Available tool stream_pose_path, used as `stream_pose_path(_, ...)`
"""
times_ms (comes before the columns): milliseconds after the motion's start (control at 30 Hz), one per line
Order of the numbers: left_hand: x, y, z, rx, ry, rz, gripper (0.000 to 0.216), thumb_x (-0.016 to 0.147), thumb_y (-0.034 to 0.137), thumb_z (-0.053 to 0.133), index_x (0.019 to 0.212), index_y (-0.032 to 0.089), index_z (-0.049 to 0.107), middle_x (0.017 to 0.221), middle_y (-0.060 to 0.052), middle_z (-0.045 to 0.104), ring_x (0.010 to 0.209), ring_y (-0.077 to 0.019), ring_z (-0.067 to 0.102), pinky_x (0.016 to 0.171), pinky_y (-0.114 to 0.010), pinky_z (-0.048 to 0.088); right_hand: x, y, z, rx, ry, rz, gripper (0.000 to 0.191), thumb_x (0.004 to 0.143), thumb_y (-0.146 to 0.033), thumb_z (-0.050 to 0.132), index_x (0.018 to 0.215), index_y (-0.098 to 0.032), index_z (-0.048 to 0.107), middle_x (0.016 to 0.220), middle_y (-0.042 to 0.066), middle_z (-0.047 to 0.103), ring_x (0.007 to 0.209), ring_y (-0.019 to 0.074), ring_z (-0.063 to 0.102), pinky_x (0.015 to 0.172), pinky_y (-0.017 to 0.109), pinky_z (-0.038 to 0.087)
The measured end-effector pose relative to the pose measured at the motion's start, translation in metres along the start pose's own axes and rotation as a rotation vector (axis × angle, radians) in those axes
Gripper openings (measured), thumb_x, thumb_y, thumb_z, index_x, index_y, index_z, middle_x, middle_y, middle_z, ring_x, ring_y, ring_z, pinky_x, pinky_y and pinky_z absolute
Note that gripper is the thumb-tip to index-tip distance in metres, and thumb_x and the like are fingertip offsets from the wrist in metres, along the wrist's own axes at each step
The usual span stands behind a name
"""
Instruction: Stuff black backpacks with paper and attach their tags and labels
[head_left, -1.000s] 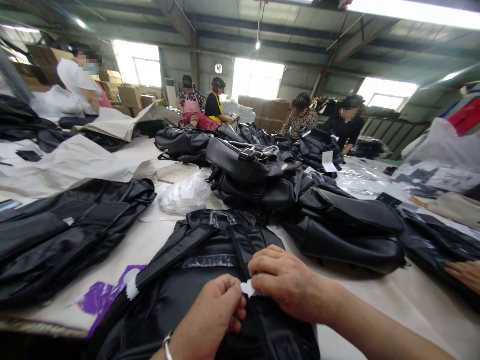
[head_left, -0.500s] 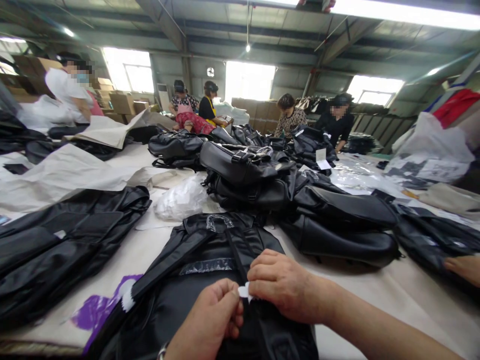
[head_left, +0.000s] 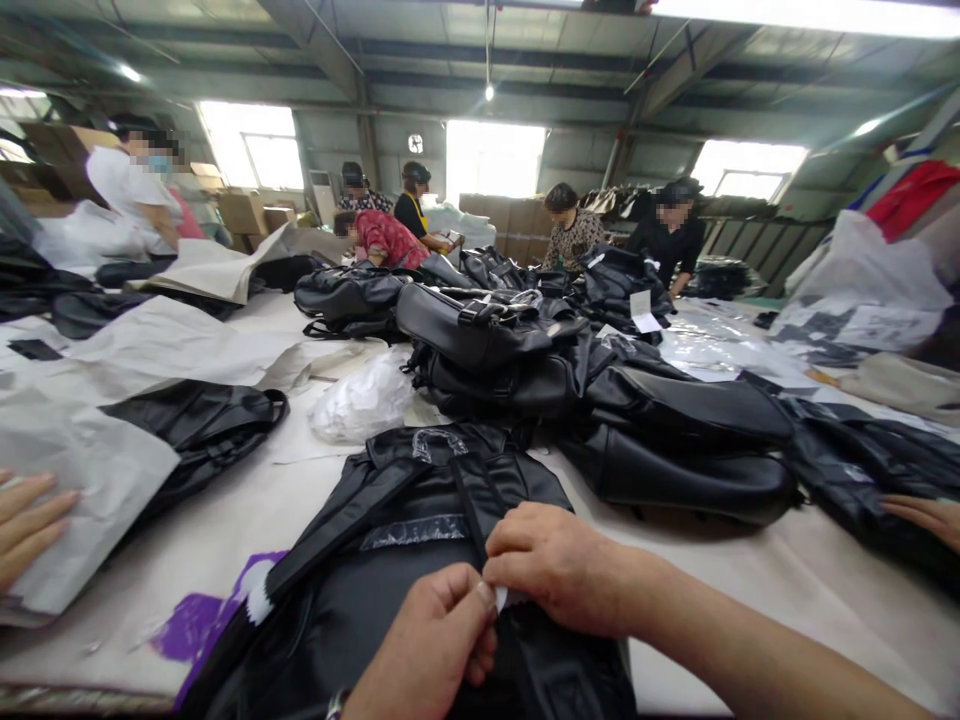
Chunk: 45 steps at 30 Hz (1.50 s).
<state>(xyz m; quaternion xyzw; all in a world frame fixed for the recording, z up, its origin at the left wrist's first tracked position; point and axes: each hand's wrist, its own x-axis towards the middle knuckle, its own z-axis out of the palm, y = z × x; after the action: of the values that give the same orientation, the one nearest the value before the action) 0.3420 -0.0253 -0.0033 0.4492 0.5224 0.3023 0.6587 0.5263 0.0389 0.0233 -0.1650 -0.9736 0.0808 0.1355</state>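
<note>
A black backpack (head_left: 360, 610) lies in front of me with its shoulder straps up. Clear film covers its top handle (head_left: 439, 445) and a strip across its back. My left hand (head_left: 439, 635) pinches a small white piece of wrapping (head_left: 502, 598) at the right-hand strap. Against it, my right hand (head_left: 551, 565) is closed on the same white piece, its fingertips partly hidden; the two hands touch. Around the left-hand strap sits another white wrap (head_left: 259, 592) with a jagged edge. A purple plastic sheet (head_left: 191, 625) pokes out beside the backpack.
Stacked black bags (head_left: 495, 350) stand beyond the backpack, with crumpled clear plastic (head_left: 360, 400) beside them. At left, another person's hand (head_left: 30, 525) rests on a paper sheet (head_left: 90, 470) over a black bag. A co-worker's hand (head_left: 926, 515) touches a bag at right.
My hands have drawn together at the strap, and less of the white piece shows between them. At left, a paper sheet and another person's hand have come over the black bag.
</note>
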Motion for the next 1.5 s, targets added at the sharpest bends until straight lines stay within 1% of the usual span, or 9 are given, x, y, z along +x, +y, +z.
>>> stream_pose_path(167, -0.007, 0.003, 0.003, 0.101, 0.094, 0.081, 0.036, 0.082, 0.048, 0.055, 0.063, 0.017, 0.049, 0.056, 0.001, 0.050, 0.054, -0.0120, 0.045, 0.053, -0.023, 0.034, 0.006, 0.006, -0.002, 0.015, -0.018, -0.045, 0.015, 0.075, -0.008, 0.060, 0.083, -0.019, 0.062, 0.080, 0.001, 0.064, 0.076, 0.0178, 0.055, 0.069, 0.031, 0.039)
stream_pose_path(300, -0.010, 0.003, 0.002, 0.173, 0.187, 0.179, 0.037, 0.081, 0.045, 0.056, 0.058, 0.018, 0.047, 0.055, 0.002, 0.048, 0.055, -0.0121, 0.043, 0.054, -0.023, 0.032, 0.004, 0.005, -0.005, 0.100, -0.004, -0.035, 0.017, 0.076, -0.004, 0.057, 0.082, -0.019, 0.062, 0.077, 0.000, 0.063, 0.073, 0.0161, 0.055, 0.069, 0.028, 0.041)
stream_pose_path(500, -0.004, 0.003, -0.003, -0.056, 0.047, 0.025, 0.022, 0.077, 0.037, 0.052, 0.066, 0.018, 0.051, 0.058, 0.000, 0.054, 0.054, -0.0134, 0.049, 0.054, -0.024, 0.038, 0.002, -0.005, -0.011, -0.004, 0.023, -0.024, 0.016, 0.090, -0.012, 0.049, 0.095, -0.019, 0.062, 0.094, 0.004, 0.066, 0.083, 0.0189, 0.054, 0.075, 0.033, 0.040)
stream_pose_path(667, -0.001, 0.000, -0.004, -0.104, 0.053, 0.010, 0.015, 0.071, 0.031, 0.050, 0.065, 0.017, 0.051, 0.056, 0.001, 0.053, 0.051, -0.0121, 0.048, 0.051, -0.023, 0.036, 0.008, -0.018, -0.022, -0.070, -0.049, -0.106, 0.014, 0.091, -0.014, 0.047, 0.082, -0.017, 0.058, 0.078, 0.003, 0.061, 0.073, 0.0186, 0.049, 0.066, 0.034, 0.036)
stream_pose_path(833, 0.000, -0.004, -0.005, -0.156, 0.083, 0.010, 0.016, 0.074, 0.031, 0.048, 0.066, 0.017, 0.050, 0.056, 0.001, 0.053, 0.051, -0.0118, 0.047, 0.049, -0.022, 0.035, 0.004, -0.019, -0.027, -0.103, -0.101, -0.150, 0.016, 0.091, -0.012, 0.047, 0.079, -0.017, 0.056, 0.078, 0.005, 0.061, 0.075, 0.0195, 0.050, 0.067, 0.035, 0.038)
stream_pose_path(1033, -0.008, 0.007, -0.004, -0.003, 0.076, 0.122, 0.030, 0.082, 0.042, 0.053, 0.066, 0.018, 0.047, 0.057, 0.002, 0.050, 0.055, -0.0119, 0.045, 0.055, -0.023, 0.038, -0.002, -0.004, -0.015, 0.061, 0.043, -0.057, 0.016, 0.090, -0.009, 0.046, 0.089, -0.018, 0.060, 0.090, 0.005, 0.064, 0.083, 0.0177, 0.056, 0.075, 0.030, 0.042)
stream_pose_path(1167, -0.012, 0.009, -0.002, 0.104, 0.082, 0.153, 0.035, 0.085, 0.046, 0.051, 0.066, 0.018, 0.047, 0.058, 0.002, 0.050, 0.056, -0.0125, 0.045, 0.055, -0.023, 0.036, 0.003, -0.001, -0.011, 0.025, 0.015, -0.063, 0.016, 0.087, -0.009, 0.050, 0.095, -0.019, 0.061, 0.095, 0.004, 0.065, 0.085, 0.0178, 0.056, 0.076, 0.031, 0.041)
stream_pose_path(1333, -0.015, 0.009, 0.000, 0.199, 0.147, 0.213, 0.037, 0.088, 0.046, 0.048, 0.063, 0.018, 0.046, 0.058, 0.002, 0.047, 0.057, -0.0125, 0.043, 0.056, -0.023, 0.034, 0.006, 0.002, -0.008, -0.068, -0.035, -0.087, 0.008, 0.081, -0.011, 0.056, 0.080, -0.019, 0.057, 0.082, 0.002, 0.063, 0.075, 0.0178, 0.051, 0.068, 0.032, 0.036)
stream_pose_path(1500, -0.017, 0.007, 0.000, 0.217, 0.253, 0.267, 0.039, 0.086, 0.047, 0.052, 0.061, 0.019, 0.044, 0.058, 0.003, 0.042, 0.056, -0.0118, 0.038, 0.055, -0.023, 0.032, -0.001, 0.004, -0.010, -0.085, -0.026, -0.061, 0.008, 0.083, -0.012, 0.052, 0.081, -0.019, 0.056, 0.080, 0.001, 0.062, 0.075, 0.0184, 0.050, 0.066, 0.033, 0.033)
